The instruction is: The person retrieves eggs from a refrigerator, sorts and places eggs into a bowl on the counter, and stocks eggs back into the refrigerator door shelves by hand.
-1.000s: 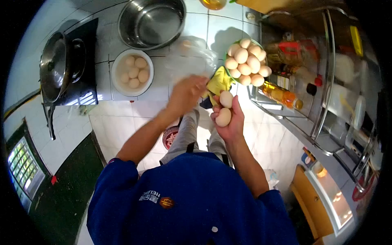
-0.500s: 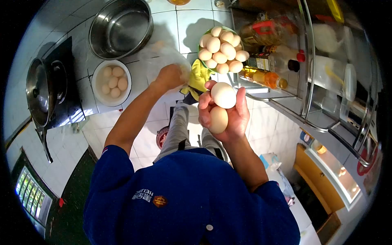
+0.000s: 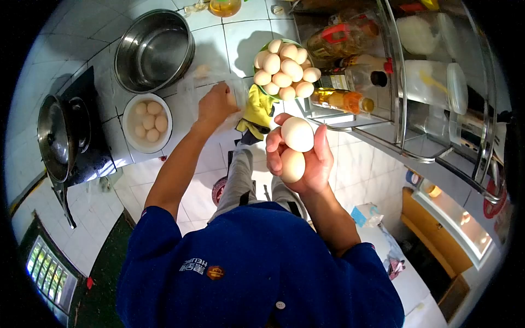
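Observation:
Two pale eggs rest in my right hand (image 3: 311,164), its fingers curled around them. The upper egg (image 3: 297,134) is whiter and sits against the fingertips; the lower egg (image 3: 292,165) lies in the palm. My left hand (image 3: 217,104) is closed on a clear plastic bag (image 3: 188,85) over the tiled counter. A small tan shape shows through the bag, too blurred to name. A yellow and dark cloth or glove (image 3: 255,112) hangs at the counter edge between my hands. Beyond my right hand, a heaped green-rimmed bowl of eggs (image 3: 281,80) stands on the counter.
A white bowl (image 3: 127,136) with several eggs in liquid sits left of my left hand, below a large steel pot (image 3: 126,76). A lidded pan (image 3: 54,139) is at far left by the black stove (image 3: 98,145). At right, a metal rack (image 3: 402,82) holds bottles and tubs.
The view has shifted slightly. My left hand stays closed on the bag, which looks flatter and more spread out on the counter. My right hand keeps both eggs.

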Motion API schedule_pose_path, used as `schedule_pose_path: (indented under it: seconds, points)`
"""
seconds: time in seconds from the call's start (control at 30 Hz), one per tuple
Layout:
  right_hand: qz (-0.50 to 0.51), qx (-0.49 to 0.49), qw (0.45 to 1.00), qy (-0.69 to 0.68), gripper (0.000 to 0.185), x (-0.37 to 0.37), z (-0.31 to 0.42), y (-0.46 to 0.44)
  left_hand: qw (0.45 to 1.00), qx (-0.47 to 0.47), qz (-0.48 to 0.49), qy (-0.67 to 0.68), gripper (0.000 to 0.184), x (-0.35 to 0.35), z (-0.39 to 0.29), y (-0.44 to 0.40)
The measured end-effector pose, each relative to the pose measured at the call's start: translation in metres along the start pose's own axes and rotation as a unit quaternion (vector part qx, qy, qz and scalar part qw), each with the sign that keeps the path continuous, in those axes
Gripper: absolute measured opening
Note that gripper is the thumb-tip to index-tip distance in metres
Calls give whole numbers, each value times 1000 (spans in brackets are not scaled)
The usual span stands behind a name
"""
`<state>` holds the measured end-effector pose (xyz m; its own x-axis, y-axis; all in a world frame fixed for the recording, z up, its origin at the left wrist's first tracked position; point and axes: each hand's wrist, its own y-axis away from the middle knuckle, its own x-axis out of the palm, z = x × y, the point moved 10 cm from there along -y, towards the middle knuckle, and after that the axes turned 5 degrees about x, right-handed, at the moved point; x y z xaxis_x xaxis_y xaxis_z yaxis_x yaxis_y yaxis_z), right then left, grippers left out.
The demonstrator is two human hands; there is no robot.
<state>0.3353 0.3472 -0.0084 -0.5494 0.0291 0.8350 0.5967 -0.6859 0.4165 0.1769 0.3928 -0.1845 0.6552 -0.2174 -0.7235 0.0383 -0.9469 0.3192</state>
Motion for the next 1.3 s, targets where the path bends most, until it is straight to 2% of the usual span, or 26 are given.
schedule_pose_path:
  seconds: [0.1, 0.13, 0.2, 0.23, 0.27, 0.3, 0.33, 0.5, 0.57, 0.7, 0.8, 0.83, 0.9, 0.97, 1.03, 1.13, 1.23, 1.27, 1.3]
  points:
    - [24, -26, 999, 40, 73, 2, 6, 6, 997, -39, -56, 38, 56, -27, 5, 9]
    - [47, -42, 996, 64, 72, 6, 10, 10, 997, -37, -58, 36, 56, -29, 7, 13]
    - [58, -45, 995, 73, 71, 8, 16, 18, 980, -3, -139, 141, 53, -49, 8, 25]
    - [67, -46, 993, 82, 72, 10, 18, 23, 980, -1, -141, 139, 53, -53, 7, 31]
    - [66, -44, 995, 58, 73, 10, 18, 28, 951, 2, -117, 287, 52, -48, 7, 37]
    - [69, -46, 995, 57, 73, 12, 20, 33, 899, 4, -91, 428, 51, -45, 2, 46]
    - [69, -53, 994, 73, 74, 14, 23, 38, 853, 22, -50, 519, 51, -54, -27, 59]
    - [69, -69, 989, 107, 78, 21, 36, 75, 719, 157, 50, 675, 61, -72, -131, 117]
    - [75, -82, 988, 105, 75, 23, 44, 94, 678, 215, 82, 698, 63, -77, -175, 136]
    - [47, -147, 978, 138, 66, 6, 71, 147, 591, 254, 151, 750, 62, -68, -254, 164]
    - [28, -200, 960, 195, 64, -7, 98, 202, 570, 263, 203, 751, 63, -49, -314, 185]
    - [30, -217, 956, 196, 64, -11, 107, 223, 570, 274, 215, 744, 63, -42, -335, 193]
    - [36, -232, 962, 139, 64, -25, 123, 264, 534, 258, 267, 760, 63, -18, -379, 210]
    - [22, -267, 952, 147, 68, -44, 139, 313, 532, 264, 294, 749, 60, 6, -422, 233]
    - [-4, -277, 949, 152, 71, -74, 154, 357, 535, 252, 322, 740, 60, 36, -464, 249]
    - [-41, -308, 941, 136, 64, -117, 176, 421, 575, 312, 313, 689, 61, 70, -528, 266]
    - [-76, -346, 924, 142, 58, -161, 195, 476, 593, 329, 343, 650, 55, 99, -595, 271]
    - [-76, -369, 914, 149, 58, -171, 204, 514, 585, 347, 357, 641, 55, 109, -634, 289]
    - [-99, -381, 909, 138, 56, -184, 210, 536, 608, 380, 326, 616, 54, 110, -660, 291]
